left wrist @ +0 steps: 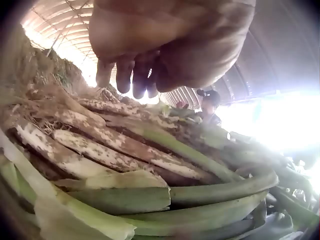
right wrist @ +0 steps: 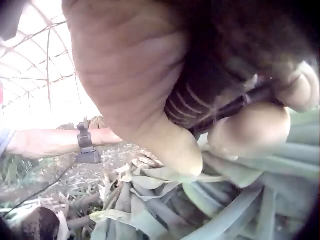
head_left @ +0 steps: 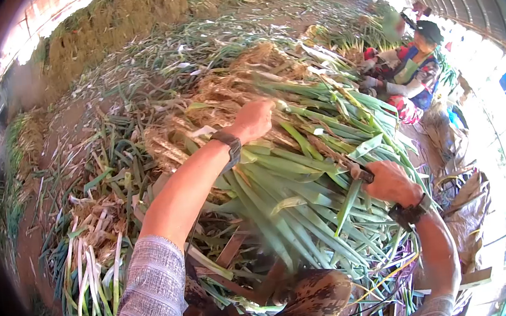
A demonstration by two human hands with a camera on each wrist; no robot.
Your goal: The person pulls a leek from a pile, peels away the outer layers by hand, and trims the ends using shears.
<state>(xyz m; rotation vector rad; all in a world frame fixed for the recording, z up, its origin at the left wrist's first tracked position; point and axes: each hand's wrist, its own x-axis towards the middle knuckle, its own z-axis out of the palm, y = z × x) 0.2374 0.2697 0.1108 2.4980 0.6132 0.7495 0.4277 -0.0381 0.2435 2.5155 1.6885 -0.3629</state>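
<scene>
Over a broad heap of leek-like stalks (head_left: pixel 304 183), the left hand (head_left: pixel 254 121) is held near the pale root ends. Its fingers (left wrist: pixel 132 75) hang bent above the soil-covered stalks (left wrist: pixel 125 145), with nothing visible between them. The right hand (head_left: pixel 392 184) grips a dark handle (head_left: pixel 362 175) over the green leaves on the right side of the heap. In the right wrist view, the thumb and fingers of the right hand (right wrist: pixel 205 135) are wrapped round that dark, ridged handle (right wrist: pixel 192 102); what the handle belongs to is not clear. Green leaves (right wrist: pixel 230 215) lie just beneath.
A person in a dark cap (head_left: pixel 418 72) sits at the right. White-stemmed stalks (head_left: pixel 93 271) lie at the lower left, with loose leaves scattered over the ground beyond. More plants are piled along the back (head_left: pixel 112 25). Brown sacking (head_left: pixel 469 216) lies at the right edge.
</scene>
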